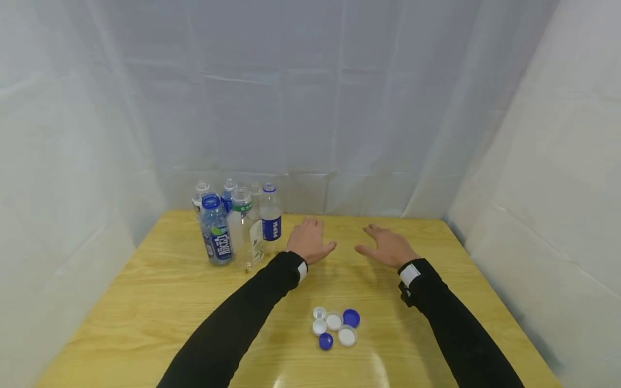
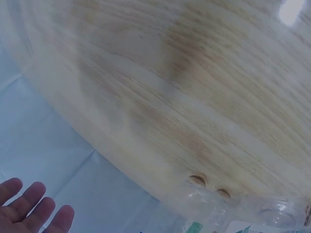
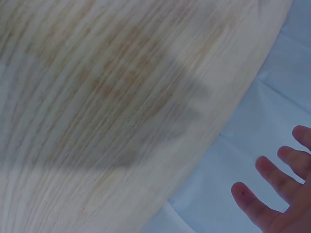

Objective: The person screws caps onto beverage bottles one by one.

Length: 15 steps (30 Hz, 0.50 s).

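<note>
My left hand (image 1: 309,241) is held out over the table beside the group of plastic bottles, its fingers extended and nothing in them. Closest to it stands a Pepsi bottle (image 1: 271,227) with a blue label. Next to that are a clear bottle with a green neck band (image 1: 241,207) and a wide blue-necked bottle (image 1: 216,237). My right hand (image 1: 386,248) reaches over the table farther right, fingers spread, holding nothing. Several bottle caps lie nearer me between the forearms, among them a blue cap (image 1: 351,318) and a white cap (image 1: 347,336).
More bottles stand at the back of the group, including a clear one (image 1: 201,188) and one with a blue label (image 1: 228,195), partly hidden. The wooden table (image 1: 145,291) is bounded by white sheeting (image 1: 310,108) at the back and both sides.
</note>
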Each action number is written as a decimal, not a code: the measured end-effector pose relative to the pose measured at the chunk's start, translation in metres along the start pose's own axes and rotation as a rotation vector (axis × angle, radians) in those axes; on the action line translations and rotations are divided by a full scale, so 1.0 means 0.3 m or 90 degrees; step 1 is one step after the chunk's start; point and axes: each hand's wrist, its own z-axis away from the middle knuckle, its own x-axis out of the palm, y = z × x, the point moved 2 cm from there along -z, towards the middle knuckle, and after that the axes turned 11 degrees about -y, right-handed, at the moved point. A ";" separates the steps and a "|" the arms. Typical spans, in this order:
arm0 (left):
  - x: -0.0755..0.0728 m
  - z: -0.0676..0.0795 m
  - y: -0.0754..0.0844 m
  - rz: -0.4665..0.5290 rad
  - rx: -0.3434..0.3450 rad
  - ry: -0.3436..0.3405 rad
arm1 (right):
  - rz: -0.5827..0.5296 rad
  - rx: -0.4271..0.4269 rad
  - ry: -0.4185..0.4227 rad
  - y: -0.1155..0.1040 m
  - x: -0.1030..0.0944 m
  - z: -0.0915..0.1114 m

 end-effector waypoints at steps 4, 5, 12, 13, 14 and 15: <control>-0.020 0.024 0.009 0.017 0.017 -0.014 | 0.000 -0.026 0.000 -0.013 0.009 0.014; -0.028 0.032 0.009 0.027 0.021 -0.012 | 0.002 -0.032 0.000 -0.019 0.009 0.016; -0.041 0.096 0.017 0.034 0.052 0.011 | 0.014 -0.061 -0.038 -0.064 0.046 0.038; -0.042 0.108 0.021 0.036 0.053 0.010 | 0.012 -0.067 -0.042 -0.072 0.051 0.046; -0.045 0.120 0.027 0.039 0.056 0.011 | 0.012 -0.075 -0.044 -0.082 0.054 0.056; -0.044 0.132 0.031 0.043 0.057 0.012 | 0.011 -0.080 -0.046 -0.092 0.056 0.066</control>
